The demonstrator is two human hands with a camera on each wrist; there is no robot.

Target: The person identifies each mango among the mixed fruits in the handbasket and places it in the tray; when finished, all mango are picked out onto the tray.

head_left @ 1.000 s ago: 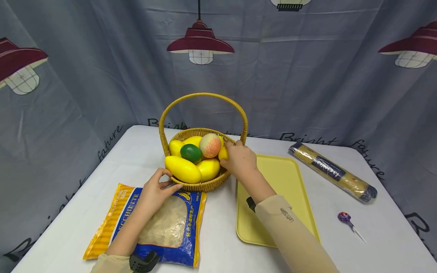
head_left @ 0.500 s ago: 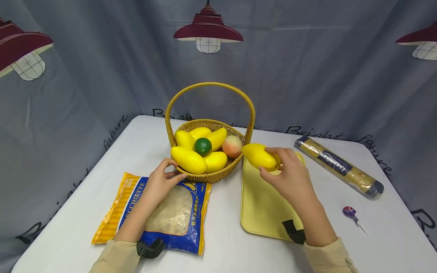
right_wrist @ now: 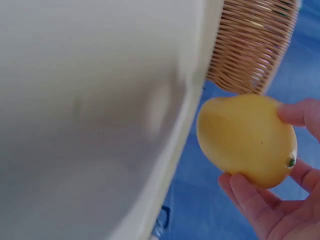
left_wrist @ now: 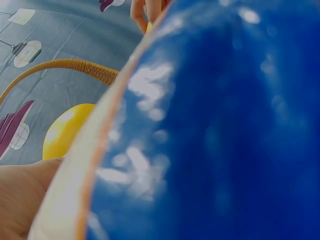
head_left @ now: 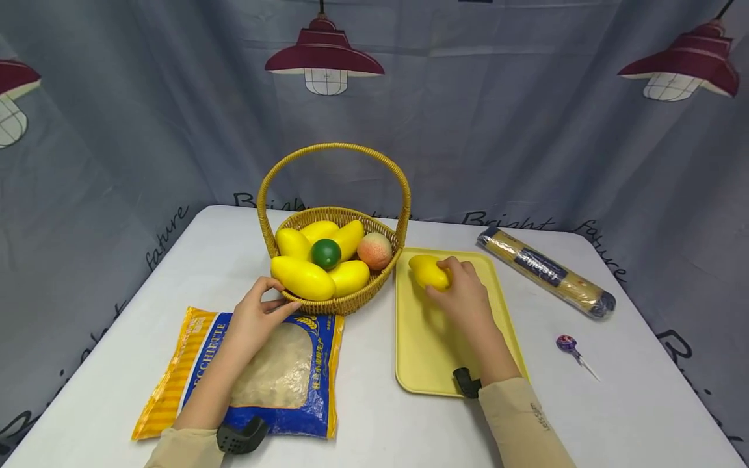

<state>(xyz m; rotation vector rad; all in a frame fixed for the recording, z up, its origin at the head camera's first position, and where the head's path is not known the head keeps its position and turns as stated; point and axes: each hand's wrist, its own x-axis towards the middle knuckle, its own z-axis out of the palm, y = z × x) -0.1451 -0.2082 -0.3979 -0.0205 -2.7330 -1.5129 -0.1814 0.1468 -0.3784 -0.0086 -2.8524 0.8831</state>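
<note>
Over the far part of a pale yellow tray point(head_left: 433, 351), my right hand point(head_left: 465, 299) holds a yellow mango point(head_left: 426, 270) between thumb and fingers. The right wrist view shows that mango point(right_wrist: 245, 137) pinched from both sides, its small green stem mark facing the palm. My left hand point(head_left: 254, 318) grips the near-left rim of a wicker basket point(head_left: 357, 302) with thumb and fingers. Inside the basket lie several yellow mangoes point(head_left: 302, 278), a dark green fruit point(head_left: 326, 254) and a peach point(head_left: 375, 251). The left wrist view is mostly blocked by a blue bag point(left_wrist: 225, 130).
A blue and yellow pasta bag point(head_left: 275, 370) lies under my left forearm. Right of the tray are a long pack of spaghetti point(head_left: 544, 270) and a lollipop point(head_left: 573, 351). The basket's tall arched handle point(head_left: 333, 146) stands upright. A grey curtain point(head_left: 497, 130) hangs behind the table.
My right hand has taken a mango out of the basket and carried it right, then down over the tray. The peach has shifted to the basket's right side. My left hand stays at the rim.
</note>
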